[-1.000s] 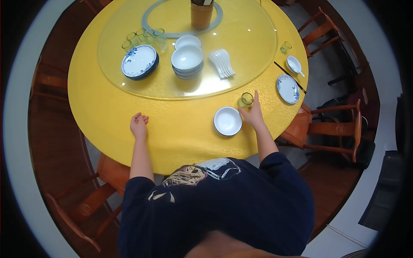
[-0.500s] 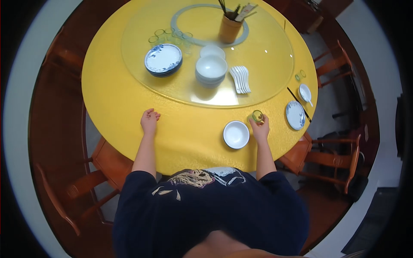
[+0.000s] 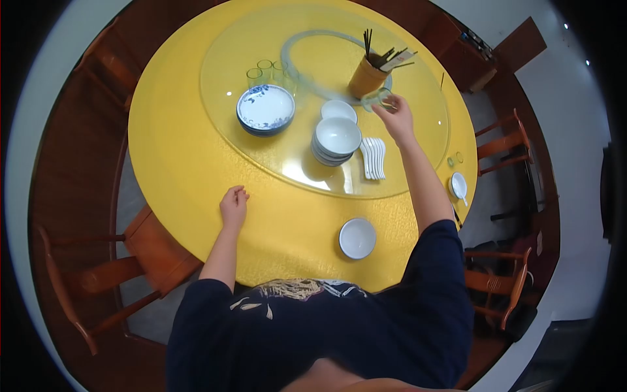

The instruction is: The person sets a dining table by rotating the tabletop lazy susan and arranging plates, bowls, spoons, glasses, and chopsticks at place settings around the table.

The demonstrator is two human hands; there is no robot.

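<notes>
My right hand is closed on a green-tinted glass, held over the glass turntable just in front of the brown holder of chopsticks. Below that hand lies a row of white spoons. Stacked white bowls stand left of the spoons, and another white bowl sits alone near the table's front edge. My left hand rests at the yellow table's front left, fingers loosely curled, with no object visible in it.
Blue-patterned plates are stacked on the turntable, with several glasses behind them. At the right edge are a small bowl with a spoon and a small glass. Wooden chairs surround the table.
My right hand has lifted the glass from beside the single bowl and carried it forward over the turntable. The view has shifted. My left hand stays near the front left.
</notes>
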